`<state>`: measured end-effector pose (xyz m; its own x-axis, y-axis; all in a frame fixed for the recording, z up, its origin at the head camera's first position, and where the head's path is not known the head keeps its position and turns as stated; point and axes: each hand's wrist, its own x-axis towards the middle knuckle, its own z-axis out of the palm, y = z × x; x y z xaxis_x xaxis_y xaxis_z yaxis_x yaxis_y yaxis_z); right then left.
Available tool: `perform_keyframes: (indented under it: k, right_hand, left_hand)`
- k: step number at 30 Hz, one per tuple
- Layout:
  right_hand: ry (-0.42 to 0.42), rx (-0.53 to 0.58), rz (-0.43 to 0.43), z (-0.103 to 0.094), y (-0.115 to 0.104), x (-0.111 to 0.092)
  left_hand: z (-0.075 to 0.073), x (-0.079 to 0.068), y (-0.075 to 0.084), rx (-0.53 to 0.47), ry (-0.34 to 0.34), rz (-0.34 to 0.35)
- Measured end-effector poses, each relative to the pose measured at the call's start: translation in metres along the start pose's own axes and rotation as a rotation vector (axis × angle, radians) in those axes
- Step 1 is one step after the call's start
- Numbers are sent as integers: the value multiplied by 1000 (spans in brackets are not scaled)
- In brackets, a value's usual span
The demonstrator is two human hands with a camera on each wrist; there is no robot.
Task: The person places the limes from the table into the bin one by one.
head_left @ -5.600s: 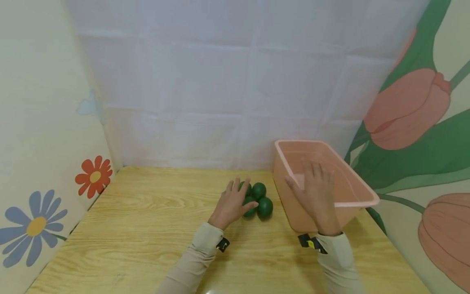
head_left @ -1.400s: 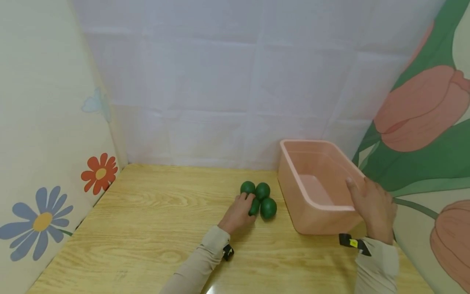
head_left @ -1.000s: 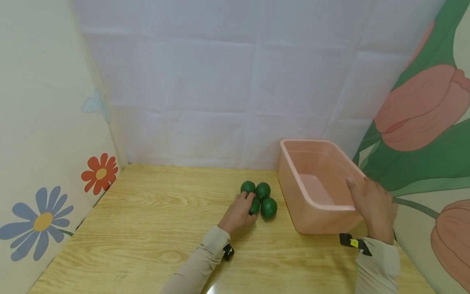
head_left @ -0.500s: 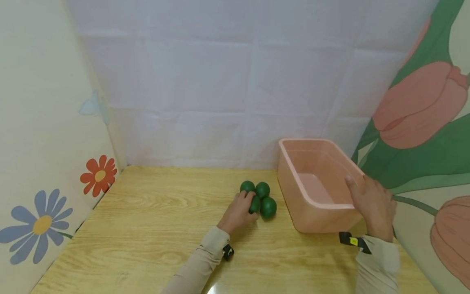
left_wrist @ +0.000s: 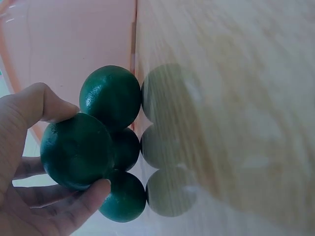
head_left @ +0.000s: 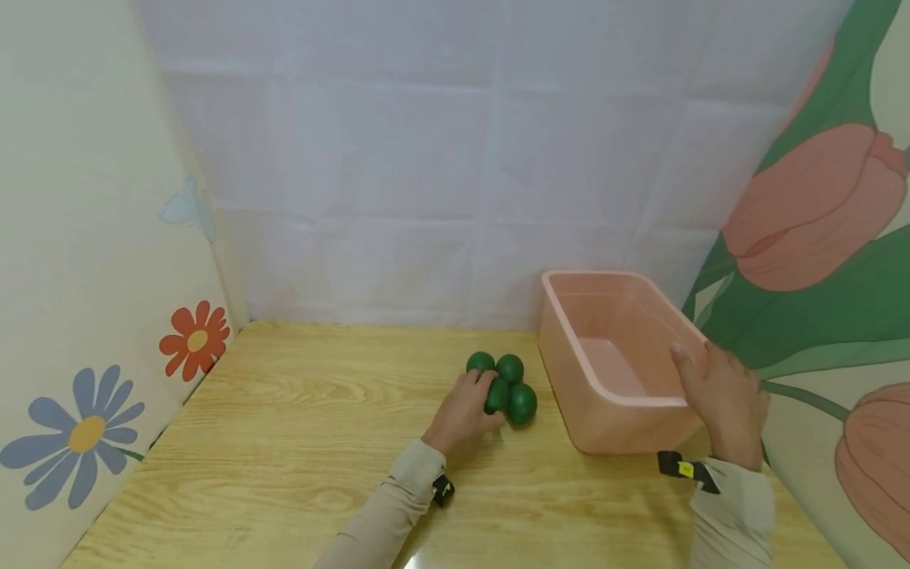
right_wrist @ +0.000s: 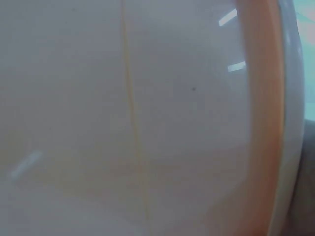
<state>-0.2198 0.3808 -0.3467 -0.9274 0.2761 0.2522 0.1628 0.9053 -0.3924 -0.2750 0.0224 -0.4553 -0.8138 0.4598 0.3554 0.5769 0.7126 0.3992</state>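
Observation:
My left hand (head_left: 464,408) holds a dark green ball (left_wrist: 76,150), glossy and round like a lime, between thumb and fingers. In the left wrist view this ball stands clear of the wood, closer to the camera than the others. Right against it sit three more green balls: one nearest the bin (head_left: 522,404), one behind it (head_left: 510,368) and one at the back left (head_left: 480,362). My right hand (head_left: 728,403) grips the near right corner of the pink plastic bin (head_left: 604,395), thumb over the rim and fingers outside, partly hidden. The bin's inside is bare.
The wood-grain table (head_left: 298,427) runs up to a creased white cloth (head_left: 370,158) at the back. Flower-painted panels rise on both sides; the right one (head_left: 803,316) stands close behind my right hand. The bin's left wall is just right of the balls.
My right hand, earlier spread over the bin, has moved to its right rim and gripped it. My left fingers have closed round one ball, which has just risen slightly.

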Motion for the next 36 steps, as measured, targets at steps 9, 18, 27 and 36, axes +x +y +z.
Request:
perform_keyframes:
  k: [9,18,27,36]
  right_hand:
    - [-27,0,17,0,1,2]
    - [-21,18,23,0,-1,0]
    - [-12,29,23,0,-1,1]
    - [-18,6,12,1,0,1]
  left_hand:
    - [0,1,1,-10,50,7]
    - [-5,1,4,-27,75,6]
    - [-8,5,10,-63,77,-2]
    - [-8,9,17,-79,121,16]
